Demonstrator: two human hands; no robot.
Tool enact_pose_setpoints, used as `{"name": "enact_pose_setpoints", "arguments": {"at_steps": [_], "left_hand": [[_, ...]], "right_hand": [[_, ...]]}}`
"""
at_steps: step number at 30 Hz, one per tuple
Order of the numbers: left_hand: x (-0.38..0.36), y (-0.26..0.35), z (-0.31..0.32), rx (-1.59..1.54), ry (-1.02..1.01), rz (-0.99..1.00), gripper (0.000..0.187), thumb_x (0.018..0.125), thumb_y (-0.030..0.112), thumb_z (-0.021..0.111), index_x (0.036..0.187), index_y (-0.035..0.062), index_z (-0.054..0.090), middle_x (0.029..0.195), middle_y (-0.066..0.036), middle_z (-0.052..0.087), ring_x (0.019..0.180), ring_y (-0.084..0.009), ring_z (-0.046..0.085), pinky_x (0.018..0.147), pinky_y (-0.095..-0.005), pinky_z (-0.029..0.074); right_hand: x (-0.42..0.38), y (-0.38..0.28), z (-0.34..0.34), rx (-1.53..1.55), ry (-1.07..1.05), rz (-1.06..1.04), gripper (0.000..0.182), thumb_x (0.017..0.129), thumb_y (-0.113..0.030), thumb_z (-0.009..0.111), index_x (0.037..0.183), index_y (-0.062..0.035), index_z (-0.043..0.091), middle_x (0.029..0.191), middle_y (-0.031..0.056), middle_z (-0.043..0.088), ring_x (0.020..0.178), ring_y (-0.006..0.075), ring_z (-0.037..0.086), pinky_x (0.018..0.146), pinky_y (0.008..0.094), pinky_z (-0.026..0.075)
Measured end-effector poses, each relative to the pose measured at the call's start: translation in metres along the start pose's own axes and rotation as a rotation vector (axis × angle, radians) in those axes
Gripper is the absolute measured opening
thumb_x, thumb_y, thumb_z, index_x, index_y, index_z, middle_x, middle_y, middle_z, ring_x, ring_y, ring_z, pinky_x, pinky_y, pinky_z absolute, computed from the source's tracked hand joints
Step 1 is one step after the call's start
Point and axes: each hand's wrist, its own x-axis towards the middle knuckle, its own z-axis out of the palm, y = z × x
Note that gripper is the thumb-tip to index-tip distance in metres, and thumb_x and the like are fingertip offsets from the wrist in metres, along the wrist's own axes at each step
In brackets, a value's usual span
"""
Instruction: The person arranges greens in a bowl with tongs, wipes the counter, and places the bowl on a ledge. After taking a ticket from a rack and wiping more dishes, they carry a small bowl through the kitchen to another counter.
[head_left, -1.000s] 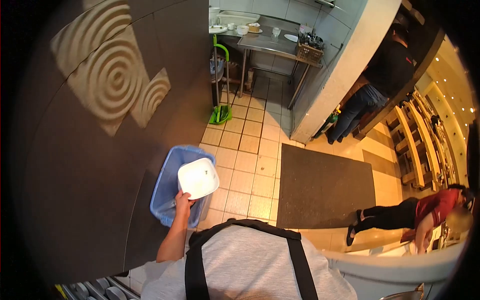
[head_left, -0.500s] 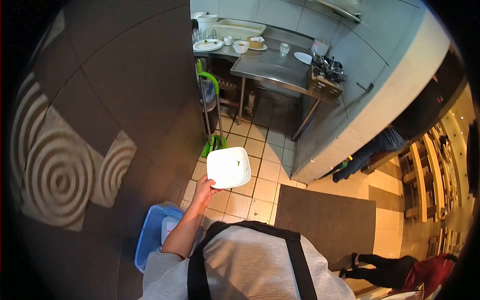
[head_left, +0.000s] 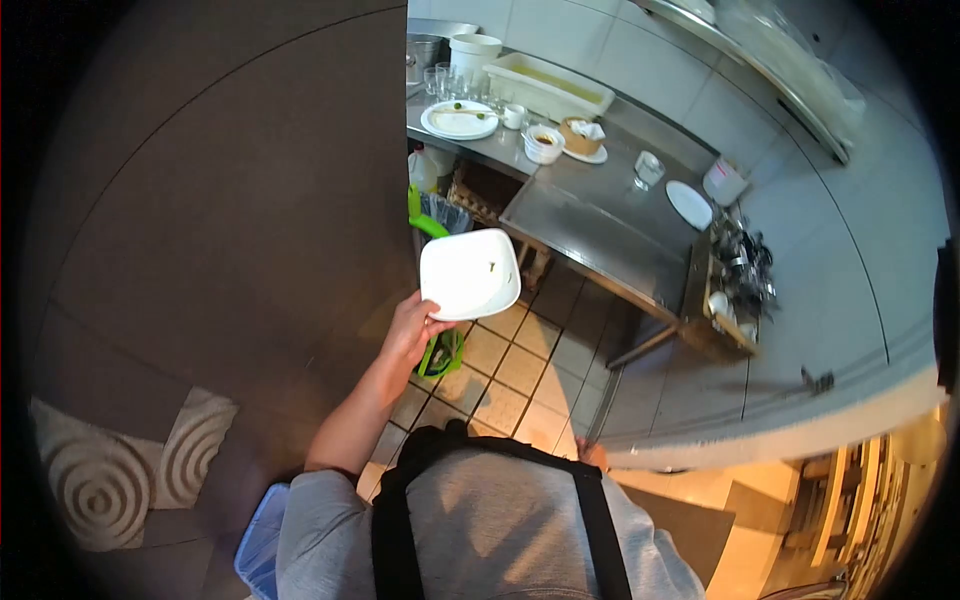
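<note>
A white square dish [head_left: 460,285] with a few green scraps on it is gripped at its near left edge by my left hand [head_left: 412,325], thumb over the rim. The dish is held out in front of me above the tiled floor. Only a small part of my right hand [head_left: 592,454] shows, low at my right side near the wall's end; its fingers cannot be made out.
A steel counter [head_left: 610,230] ahead carries a plate with scraps [head_left: 460,120], a white bowl [head_left: 544,144], a long tub [head_left: 548,88] and glasses. A cutlery crate [head_left: 735,290] sits right. A green-handled dustpan [head_left: 440,352] stands by the dark left wall.
I have come closer to the steel counter, and the view has turned. The dish stays in my left hand. The people at the right have left view, and part of my right hand now shows.
</note>
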Motion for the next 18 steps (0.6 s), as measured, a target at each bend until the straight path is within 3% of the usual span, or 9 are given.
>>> {"name": "enact_pose_setpoints", "arguments": {"at_steps": [2, 3, 5, 8, 14, 18], "left_hand": [[0.064, 0.018, 0.021, -0.048, 0.009, 0.032, 0.035, 0.084, 0.003, 0.048, 0.118, -0.0056, 0.051, 0.106, -0.015, 0.061, 0.091, -0.0223, 0.063, 0.077, -0.0338, 0.055], [0.099, 0.025, 0.030, -0.071, 0.035, 0.053, 0.035, 0.084, 0.003, 0.048, 0.118, -0.0059, 0.050, 0.106, -0.016, 0.060, 0.092, -0.0232, 0.063, 0.077, -0.0345, 0.055], [0.165, 0.043, 0.050, -0.142, 0.102, 0.088, 0.033, 0.085, 0.002, 0.047, 0.117, -0.0068, 0.048, 0.107, -0.016, 0.058, 0.091, -0.0257, 0.063, 0.077, -0.0350, 0.057], [0.276, 0.057, 0.056, -0.144, 0.219, 0.138, 0.032, 0.084, 0.001, 0.048, 0.116, -0.0064, 0.048, 0.104, -0.016, 0.059, 0.080, -0.0252, 0.065, 0.065, -0.0308, 0.059], [0.445, 0.080, 0.043, -0.139, 0.556, 0.205, 0.032, 0.083, 0.004, 0.049, 0.113, -0.0051, 0.051, 0.094, -0.016, 0.064, 0.070, -0.0218, 0.066, 0.054, -0.0268, 0.057], [0.527, 0.081, 0.031, -0.045, 0.695, 0.312, 0.026, 0.081, 0.003, 0.047, 0.102, -0.0109, 0.054, 0.081, -0.017, 0.063, 0.057, -0.0233, 0.064, 0.042, -0.0285, 0.050]], "right_hand": [[0.016, 0.001, 0.004, -0.006, -0.205, 0.211, 0.066, 0.087, -0.061, 0.051, 0.080, 0.0032, 0.063, 0.070, 0.0263, 0.060, 0.071, 0.0374, 0.064, 0.060, 0.0495, 0.046], [0.034, 0.084, 0.078, 0.002, -0.265, 0.180, 0.062, 0.087, -0.061, 0.051, 0.092, -0.0011, 0.064, 0.082, 0.0260, 0.063, 0.082, 0.0337, 0.065, 0.065, 0.0484, 0.047], [0.053, 0.074, 0.064, -0.008, -0.412, 0.294, 0.061, 0.087, -0.061, 0.051, 0.092, -0.0014, 0.064, 0.083, 0.0259, 0.063, 0.082, 0.0336, 0.065, 0.065, 0.0482, 0.047], [0.106, 0.045, 0.038, 0.053, -0.499, 0.350, 0.060, 0.087, -0.060, 0.051, 0.092, -0.0017, 0.064, 0.083, 0.0256, 0.063, 0.082, 0.0335, 0.065, 0.066, 0.0480, 0.047], [0.248, 0.013, 0.004, 0.171, -0.537, 0.325, 0.057, 0.087, -0.058, 0.051, 0.093, -0.0024, 0.064, 0.084, 0.0250, 0.064, 0.083, 0.0332, 0.065, 0.066, 0.0475, 0.048], [0.337, -0.012, -0.012, 0.250, -0.535, 0.297, 0.056, 0.087, -0.056, 0.051, 0.093, -0.0028, 0.065, 0.085, 0.0247, 0.064, 0.083, 0.0330, 0.065, 0.067, 0.0471, 0.048]]}}
